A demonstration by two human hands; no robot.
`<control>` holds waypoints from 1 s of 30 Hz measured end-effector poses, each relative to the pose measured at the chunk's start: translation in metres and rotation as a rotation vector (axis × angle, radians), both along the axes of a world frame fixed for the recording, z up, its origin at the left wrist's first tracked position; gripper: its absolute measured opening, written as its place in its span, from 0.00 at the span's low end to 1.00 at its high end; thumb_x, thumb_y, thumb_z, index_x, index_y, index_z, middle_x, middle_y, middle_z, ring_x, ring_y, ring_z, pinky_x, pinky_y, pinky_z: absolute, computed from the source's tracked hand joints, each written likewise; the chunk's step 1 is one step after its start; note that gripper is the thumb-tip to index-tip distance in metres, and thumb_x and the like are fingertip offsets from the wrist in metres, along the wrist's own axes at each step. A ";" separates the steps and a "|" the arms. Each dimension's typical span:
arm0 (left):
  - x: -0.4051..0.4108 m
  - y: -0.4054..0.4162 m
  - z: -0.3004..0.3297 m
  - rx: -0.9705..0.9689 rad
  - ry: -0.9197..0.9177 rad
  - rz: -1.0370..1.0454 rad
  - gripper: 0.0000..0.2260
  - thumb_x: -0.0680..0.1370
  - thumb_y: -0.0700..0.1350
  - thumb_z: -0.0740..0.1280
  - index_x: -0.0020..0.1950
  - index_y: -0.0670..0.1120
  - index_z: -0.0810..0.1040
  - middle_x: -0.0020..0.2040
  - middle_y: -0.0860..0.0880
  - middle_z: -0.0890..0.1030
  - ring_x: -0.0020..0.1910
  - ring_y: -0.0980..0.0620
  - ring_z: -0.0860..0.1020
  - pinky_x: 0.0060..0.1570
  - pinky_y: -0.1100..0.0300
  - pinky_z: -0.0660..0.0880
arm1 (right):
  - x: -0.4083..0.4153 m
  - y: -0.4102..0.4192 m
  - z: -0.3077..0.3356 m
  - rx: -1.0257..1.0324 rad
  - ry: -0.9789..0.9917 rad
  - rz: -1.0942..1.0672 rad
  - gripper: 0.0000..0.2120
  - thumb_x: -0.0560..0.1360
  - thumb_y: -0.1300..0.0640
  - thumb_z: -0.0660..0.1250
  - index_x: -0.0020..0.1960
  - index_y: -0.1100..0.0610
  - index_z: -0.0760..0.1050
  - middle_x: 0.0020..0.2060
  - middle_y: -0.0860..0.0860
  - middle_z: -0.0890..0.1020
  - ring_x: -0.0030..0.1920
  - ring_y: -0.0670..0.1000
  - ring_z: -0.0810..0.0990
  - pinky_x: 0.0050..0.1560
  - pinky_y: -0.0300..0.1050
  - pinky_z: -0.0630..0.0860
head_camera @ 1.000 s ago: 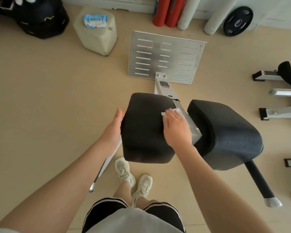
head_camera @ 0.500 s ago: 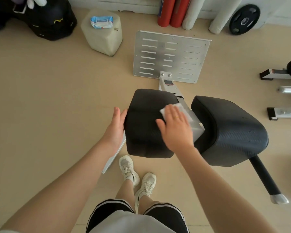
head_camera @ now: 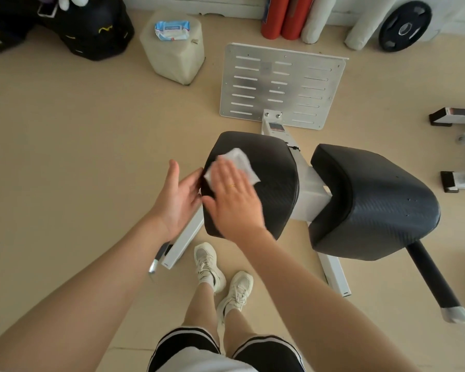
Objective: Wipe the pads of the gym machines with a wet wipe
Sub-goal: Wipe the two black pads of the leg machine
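Note:
Two black pads sit side by side on a white machine frame. My right hand lies flat on the left pad, fingers straight, pressing a white wet wipe against its top left part. The wipe sticks out beyond my fingertips. My left hand touches the left edge of that pad with relaxed fingers. The right pad is untouched.
A slotted metal footplate stands beyond the pads. A wipe packet lies on a pale block at the back. Black bags, red and white rolls and a weight plate line the wall. Other frames stand at right. My shoes are below.
My right hand has slid the wipe leftward across the left pad, from its right edge to its top left. My left hand has loosened from the pad's side.

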State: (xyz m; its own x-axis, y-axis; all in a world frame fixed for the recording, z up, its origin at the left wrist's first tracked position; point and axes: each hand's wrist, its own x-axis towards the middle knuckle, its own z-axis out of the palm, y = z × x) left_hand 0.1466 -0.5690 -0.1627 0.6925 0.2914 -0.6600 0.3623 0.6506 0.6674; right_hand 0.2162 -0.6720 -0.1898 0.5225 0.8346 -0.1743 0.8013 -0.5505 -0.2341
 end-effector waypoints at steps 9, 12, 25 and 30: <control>-0.001 -0.003 -0.010 0.020 -0.006 0.002 0.37 0.75 0.67 0.34 0.75 0.47 0.58 0.73 0.51 0.65 0.71 0.55 0.62 0.72 0.58 0.55 | 0.017 -0.063 -0.006 -0.019 -0.064 -0.329 0.32 0.80 0.42 0.45 0.76 0.58 0.42 0.76 0.54 0.45 0.73 0.50 0.36 0.71 0.45 0.33; -0.001 -0.002 -0.012 0.027 -0.019 -0.016 0.36 0.76 0.66 0.35 0.73 0.47 0.61 0.66 0.54 0.72 0.66 0.58 0.69 0.64 0.63 0.61 | -0.014 -0.023 -0.014 0.080 -0.048 -0.213 0.33 0.78 0.42 0.49 0.75 0.62 0.52 0.75 0.57 0.54 0.75 0.53 0.48 0.74 0.48 0.40; -0.008 0.027 -0.011 0.105 0.043 -0.276 0.33 0.77 0.66 0.37 0.74 0.50 0.59 0.74 0.52 0.63 0.73 0.55 0.60 0.73 0.54 0.55 | 0.005 -0.067 -0.019 -0.024 -0.184 -0.366 0.32 0.78 0.42 0.46 0.75 0.61 0.50 0.75 0.57 0.55 0.74 0.53 0.48 0.74 0.47 0.42; -0.014 0.035 -0.018 0.101 0.013 -0.369 0.32 0.76 0.66 0.37 0.75 0.53 0.58 0.74 0.56 0.62 0.72 0.53 0.63 0.71 0.56 0.58 | -0.010 -0.046 -0.014 0.012 -0.078 -0.571 0.33 0.80 0.44 0.48 0.74 0.56 0.35 0.75 0.51 0.39 0.71 0.48 0.32 0.70 0.43 0.31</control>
